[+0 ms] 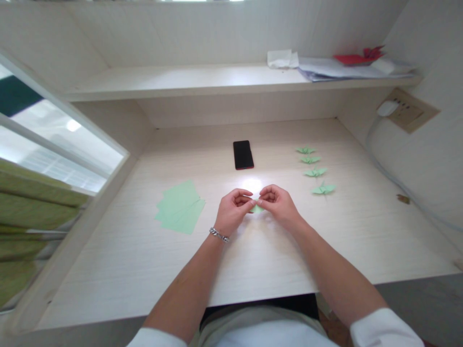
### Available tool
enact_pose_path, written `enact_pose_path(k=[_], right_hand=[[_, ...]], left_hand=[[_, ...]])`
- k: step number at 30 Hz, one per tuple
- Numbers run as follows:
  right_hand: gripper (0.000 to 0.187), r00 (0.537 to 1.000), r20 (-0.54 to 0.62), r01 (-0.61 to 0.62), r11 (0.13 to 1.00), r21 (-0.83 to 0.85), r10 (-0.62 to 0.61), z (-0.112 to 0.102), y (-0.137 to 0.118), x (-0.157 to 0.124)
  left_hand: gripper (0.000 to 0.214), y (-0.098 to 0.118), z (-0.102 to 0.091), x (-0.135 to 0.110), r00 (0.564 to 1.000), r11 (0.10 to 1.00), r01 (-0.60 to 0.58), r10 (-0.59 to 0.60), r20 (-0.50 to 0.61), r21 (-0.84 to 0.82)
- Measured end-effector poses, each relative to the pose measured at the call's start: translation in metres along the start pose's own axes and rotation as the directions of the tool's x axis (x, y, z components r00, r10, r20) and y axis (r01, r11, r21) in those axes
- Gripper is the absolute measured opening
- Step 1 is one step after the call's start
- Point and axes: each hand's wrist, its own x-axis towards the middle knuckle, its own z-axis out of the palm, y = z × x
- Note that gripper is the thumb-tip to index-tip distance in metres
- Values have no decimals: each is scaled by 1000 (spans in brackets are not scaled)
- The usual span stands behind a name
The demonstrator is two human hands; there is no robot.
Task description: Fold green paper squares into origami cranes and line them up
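Observation:
A small folded piece of green paper [257,209] is pinched between my two hands, just above the middle of the desk. My left hand [235,208] grips its left side, thumb and fingers pressed together; a chain bracelet [219,234] circles that wrist. On the other side, my right hand [278,204] pinches the paper near its top edge. Fingers cover much of the paper, so its full shape is hidden. To the left lies a fanned stack of green paper sheets [179,207]. Several folded green paper cranes [323,189] stand in a column to the right.
A dark phone [243,154] lies beyond my hands on the desk [119,270]. Above the desk's back runs a shelf [181,79] with papers [336,69] and a red folded piece [356,59]. At right, a cable [383,171] hangs from a wall socket [408,110].

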Motion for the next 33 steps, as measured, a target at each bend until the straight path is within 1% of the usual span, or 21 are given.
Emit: enact_pose_path(k=[4, 7, 9, 12, 17, 22, 25, 29, 31, 33], right_hand=[[30, 1000, 6, 7, 1000, -1, -7, 2, 0, 0], [30, 1000, 4, -17, 1000, 17, 17, 2, -1, 0], [30, 998, 24, -62, 998, 33, 61, 1, -2, -1], [31, 992, 51, -114, 992, 50, 111, -2, -3, -1], [31, 996, 21, -82, 997, 15, 82, -5, -4, -1], [31, 989, 82, -130, 990, 48, 126, -6, -3, -1], [29, 991, 60, -120, 993, 19, 118, -6, -3, 0], [28, 997, 21, -76, 997, -31, 77, -7, -4, 0], [29, 997, 12, -69, 997, -41, 70, -7, -5, -1], [29, 997, 21, -72, 997, -29, 73, -7, -6, -2]], left_hand=[[28, -3, 1, 1, 999, 999, -41, 42, -28, 32], [28, -5, 0, 3, 996, 996, -73, 75, -55, 45], [30, -4, -1, 3, 996, 997, -48, 52, -68, 52], [33, -2, -3, 2, 997, 999, 19, -16, -72, 37], [37, 2, -5, 1, 996, 996, 84, -84, -5, -3], [37, 3, -6, 2, 998, 998, 40, -37, -58, 38], [37, 3, -5, 1, 998, 999, 20, -18, -59, 33], [39, 2, -2, 1, 999, 999, 26, -25, -39, 18], [39, 1, -2, 1, 999, 999, 28, -28, -21, 24], [36, 0, -2, 2, 1000, 999, 6, -5, -23, 39]])
